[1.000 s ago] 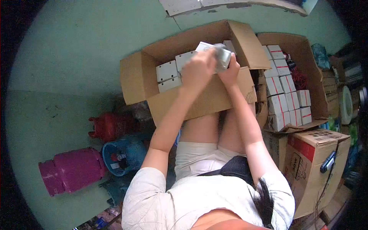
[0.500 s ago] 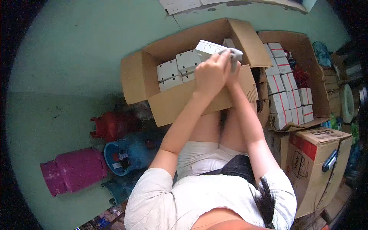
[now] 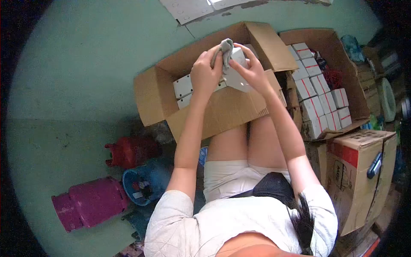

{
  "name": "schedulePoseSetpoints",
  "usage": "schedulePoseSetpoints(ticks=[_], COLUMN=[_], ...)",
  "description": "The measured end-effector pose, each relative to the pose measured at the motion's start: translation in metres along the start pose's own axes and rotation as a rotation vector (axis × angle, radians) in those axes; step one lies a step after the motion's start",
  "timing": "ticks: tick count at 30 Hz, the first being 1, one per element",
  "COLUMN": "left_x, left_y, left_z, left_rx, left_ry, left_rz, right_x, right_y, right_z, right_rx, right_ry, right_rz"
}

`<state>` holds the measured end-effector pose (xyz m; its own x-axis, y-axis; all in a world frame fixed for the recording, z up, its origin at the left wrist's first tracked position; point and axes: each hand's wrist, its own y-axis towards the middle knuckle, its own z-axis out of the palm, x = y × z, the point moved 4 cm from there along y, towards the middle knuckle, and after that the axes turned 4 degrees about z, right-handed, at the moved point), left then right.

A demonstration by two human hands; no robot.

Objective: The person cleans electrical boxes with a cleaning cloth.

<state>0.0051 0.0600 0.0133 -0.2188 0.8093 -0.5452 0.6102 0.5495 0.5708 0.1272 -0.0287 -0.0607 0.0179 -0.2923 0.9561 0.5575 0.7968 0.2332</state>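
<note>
Above the open cardboard box [image 3: 192,122], my left hand [image 3: 204,70] grips a grey cloth [image 3: 225,50], its fingers pressed round it. My right hand [image 3: 252,73] has its fingers wrapped round the side of a white box [image 3: 236,79], which is tilted between my hands. The cloth lies against the upper left edge of that white box. More white boxes with dark corner spots [image 3: 183,87] sit inside the cardboard box, partly hidden behind my left hand and the front flap.
At the right, another cardboard box [image 3: 358,92] holds several white boxes with red stripes [image 3: 317,108]. A closed carton [image 3: 355,184] with a blue tool [image 3: 374,165] on it stands nearer. Gas cylinders, purple [image 3: 92,201], red [image 3: 132,152] and blue [image 3: 147,180], are at the left.
My hands have moved apart, the left one going leftward. The white box now hangs lower and tilted between them, and the cloth has shifted left and up. The whole view has shifted slightly.
</note>
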Motion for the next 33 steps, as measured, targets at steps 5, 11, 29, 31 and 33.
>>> schedulePoseSetpoints(ticks=[5, 11, 29, 31, 33], left_x=[-0.01, -0.003, 0.0, -0.022, -0.023], left_y=[0.006, -0.006, -0.042, -0.069, -0.069], left_z=[-0.016, -0.008, -0.004, -0.002, -0.007], left_rx=[-0.01, 0.315, 0.247, 0.359, 0.531], left_ry=[-0.024, 0.231, 0.122, -0.125, -0.089], left_rz=[0.105, 0.0, 0.162, 0.389, 0.32], right_x=[0.026, -0.025, -0.076, -0.088, -0.088], right_y=[0.007, 0.008, -0.01, -0.003, -0.004], right_z=[0.004, 0.006, 0.014, 0.014, 0.016], right_rx=[0.197, 0.171, -0.022, 0.03, 0.032], right_ry=[0.21, -0.02, 0.19, 0.2, 0.185], right_rz=[0.289, 0.507, 0.045, 0.252, 0.247])
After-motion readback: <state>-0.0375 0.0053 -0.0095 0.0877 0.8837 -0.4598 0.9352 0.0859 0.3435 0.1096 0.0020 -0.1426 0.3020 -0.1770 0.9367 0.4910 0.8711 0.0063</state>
